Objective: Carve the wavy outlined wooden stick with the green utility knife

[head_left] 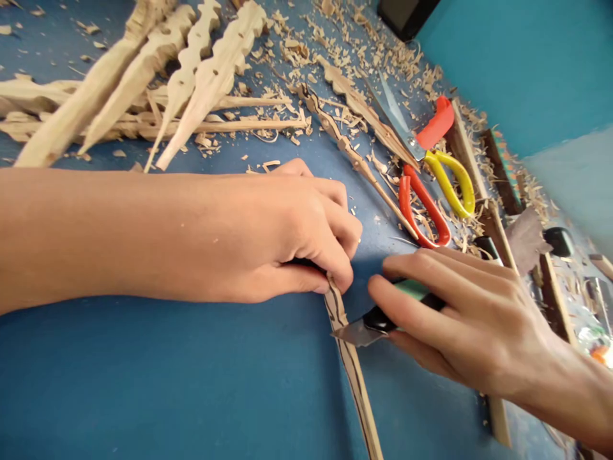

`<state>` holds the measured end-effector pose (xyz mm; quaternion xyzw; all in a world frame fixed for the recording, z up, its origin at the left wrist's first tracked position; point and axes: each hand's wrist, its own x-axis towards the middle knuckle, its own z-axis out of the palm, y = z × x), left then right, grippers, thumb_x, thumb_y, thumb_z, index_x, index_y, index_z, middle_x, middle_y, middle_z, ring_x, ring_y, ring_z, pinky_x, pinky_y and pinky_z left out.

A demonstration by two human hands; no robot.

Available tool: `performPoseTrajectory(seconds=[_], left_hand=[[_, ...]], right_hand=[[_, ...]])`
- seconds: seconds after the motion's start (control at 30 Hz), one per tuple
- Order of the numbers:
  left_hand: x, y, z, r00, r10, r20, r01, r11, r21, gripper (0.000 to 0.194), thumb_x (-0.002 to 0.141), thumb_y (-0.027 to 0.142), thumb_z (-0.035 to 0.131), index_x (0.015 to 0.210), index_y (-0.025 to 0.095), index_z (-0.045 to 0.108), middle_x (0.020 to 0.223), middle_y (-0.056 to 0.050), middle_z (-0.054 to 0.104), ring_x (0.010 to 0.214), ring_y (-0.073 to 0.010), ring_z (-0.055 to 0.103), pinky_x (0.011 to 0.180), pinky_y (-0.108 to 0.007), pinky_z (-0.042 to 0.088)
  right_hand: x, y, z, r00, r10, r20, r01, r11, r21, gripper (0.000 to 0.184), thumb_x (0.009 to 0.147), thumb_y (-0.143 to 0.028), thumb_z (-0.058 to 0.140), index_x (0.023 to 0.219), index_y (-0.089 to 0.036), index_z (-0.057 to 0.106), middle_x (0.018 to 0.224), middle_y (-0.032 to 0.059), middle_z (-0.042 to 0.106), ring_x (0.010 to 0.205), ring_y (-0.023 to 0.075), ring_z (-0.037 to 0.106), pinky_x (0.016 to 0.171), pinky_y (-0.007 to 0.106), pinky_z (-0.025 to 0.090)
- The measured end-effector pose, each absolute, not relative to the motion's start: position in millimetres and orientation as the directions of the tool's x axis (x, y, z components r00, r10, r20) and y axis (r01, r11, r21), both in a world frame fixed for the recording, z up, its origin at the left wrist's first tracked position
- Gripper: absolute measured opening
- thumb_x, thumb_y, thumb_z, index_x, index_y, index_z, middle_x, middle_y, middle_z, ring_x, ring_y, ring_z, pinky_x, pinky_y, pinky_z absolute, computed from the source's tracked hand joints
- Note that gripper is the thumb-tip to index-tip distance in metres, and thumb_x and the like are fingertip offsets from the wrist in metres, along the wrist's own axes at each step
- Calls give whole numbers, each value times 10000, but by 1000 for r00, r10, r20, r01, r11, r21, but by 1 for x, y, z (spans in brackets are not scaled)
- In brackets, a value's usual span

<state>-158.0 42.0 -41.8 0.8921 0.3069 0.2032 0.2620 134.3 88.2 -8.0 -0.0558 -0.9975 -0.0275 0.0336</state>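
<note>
My left hand (306, 230) pinches the upper end of a thin wooden stick (354, 377) between thumb and fingers. Dark lines run along the pale stick, which slants down toward the bottom edge of the view. In my right hand (460, 313) is a utility knife (383, 319) with a black and green handle, the fingers wrapped round it. Its blade lies against the stick a little below my left fingertips. The end of the stick under my left hand is hidden.
Several carved wooden pieces (215, 76) lie at the upper left amid wood shavings (306, 51). A carved stick with dark lines (345, 144) rests beside scissors (421, 150) with red and yellow handles. Wooden strips (498, 233) stand along the right, near a blue wall (522, 70).
</note>
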Motion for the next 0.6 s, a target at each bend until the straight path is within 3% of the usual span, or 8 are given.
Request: performPoseTrajectory(seconds=[0.13,0.3,0.6], left_hand=[[-157,41,-44,711,665,229,455,-682,572,210,1101,214,689,1038,348,837,1065,105,812,1110,-185,677,957,-391,366],[-157,40,-46,694,680,236,458,-671,584,228,1100,218,682,996,350,837,1058,87,821,1092,-203,685,952,-420,367],[-156,38,-46,676,688,264,418,-653,632,279,1102,148,643,961,316,816,998,120,789,1071,-164,626,951,-340,310]], right_hand=[[131,84,-9,-993,115,22,116,991,64,138,1151,-164,477,1194,-231,589,902,29,666,733,211,484,658,394,312],[127,83,-4,-999,49,-11,48,993,109,147,1098,-88,514,1101,-217,584,774,-4,518,692,216,379,627,397,251],[127,99,1,-990,-32,-135,-18,994,-104,257,1101,-42,375,1171,-208,557,824,-9,480,673,224,339,633,397,240]])
